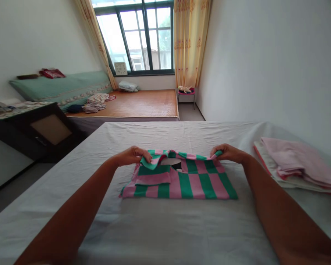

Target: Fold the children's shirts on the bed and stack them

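The room was pale-walled, with a barred window (143, 35) and yellow curtains (190, 40) at the far end, and a white sheet (165, 228) covered the near bed that carried the work. Off the sheet's left edge stood a dark cabinet (41, 129), and beyond it a second bed with a green cushion (57, 86) and a woven mat (146, 103).

On the sheet, the left hand (131, 155) was closed, its fingers curled over and pinching the far left corner of a pink-and-green checked garment (182, 180). That garment lay flat near the middle of the sheet, closer to the far edge than the near one, with its far edge lifted slightly off the sheet between the two hands. The right hand (227, 152) was likewise pressed shut, pinching the far right corner of the garment.

Near the sheet's right edge, well apart from the hands, sat a stack of folded pink and white cloths (295, 165). Past the far edge a small pink stool (186, 92) stood against the wall.
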The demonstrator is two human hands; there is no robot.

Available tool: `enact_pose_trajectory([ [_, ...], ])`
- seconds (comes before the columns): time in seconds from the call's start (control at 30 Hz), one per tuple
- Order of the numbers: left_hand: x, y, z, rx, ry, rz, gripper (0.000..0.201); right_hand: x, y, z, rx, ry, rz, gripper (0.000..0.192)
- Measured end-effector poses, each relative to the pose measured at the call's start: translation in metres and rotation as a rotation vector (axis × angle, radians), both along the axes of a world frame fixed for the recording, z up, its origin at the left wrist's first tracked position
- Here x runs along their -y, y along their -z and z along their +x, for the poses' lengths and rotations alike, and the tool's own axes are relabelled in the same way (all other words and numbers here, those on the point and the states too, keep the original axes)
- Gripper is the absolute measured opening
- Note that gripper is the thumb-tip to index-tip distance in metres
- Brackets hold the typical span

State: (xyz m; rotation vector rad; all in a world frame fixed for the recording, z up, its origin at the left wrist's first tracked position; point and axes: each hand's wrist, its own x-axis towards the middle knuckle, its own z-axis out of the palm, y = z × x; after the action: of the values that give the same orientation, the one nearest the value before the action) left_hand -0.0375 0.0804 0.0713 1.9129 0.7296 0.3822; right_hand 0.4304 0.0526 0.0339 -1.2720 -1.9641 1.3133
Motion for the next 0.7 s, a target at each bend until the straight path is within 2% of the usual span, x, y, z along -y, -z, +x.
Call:
enact_pose_trajectory([
  [0.07,0.026,0.007,-0.005,-0.039,0.11,0.066,0.029,0.005,-0.004,-0.002,0.089,-0.094,-0.067,0.046],
  [0.17,0.045,0.012,-0.007,-0.055,0.097,0.16,0.027,0.008,-0.007,-0.007,0.174,-0.143,-0.045,0.043],
  [0.3,0.05,0.004,-0.008,-0.051,0.0,0.204,0.029,0.012,-0.008,-0.003,0.137,-0.092,0.097,0.034],
  [0.43,0.054,-0.001,-0.008,-0.107,0.139,0.142,0.026,0.023,-0.005,0.002,0.399,-0.148,0.183,0.017],
  [0.5,0.056,0.0,-0.009,-0.131,0.169,0.12,0.025,0.028,-0.006,-0.004,0.534,-0.115,0.289,0.025],
  [0.6,0.056,0.003,-0.011,-0.125,0.104,0.111,0.027,0.035,-0.011,-0.026,0.622,0.019,0.48,0.032],
  [0.7,0.048,0.014,-0.007,-0.054,-0.104,0.096,0.034,0.045,-0.016,-0.062,0.522,-0.001,0.617,0.031],
])
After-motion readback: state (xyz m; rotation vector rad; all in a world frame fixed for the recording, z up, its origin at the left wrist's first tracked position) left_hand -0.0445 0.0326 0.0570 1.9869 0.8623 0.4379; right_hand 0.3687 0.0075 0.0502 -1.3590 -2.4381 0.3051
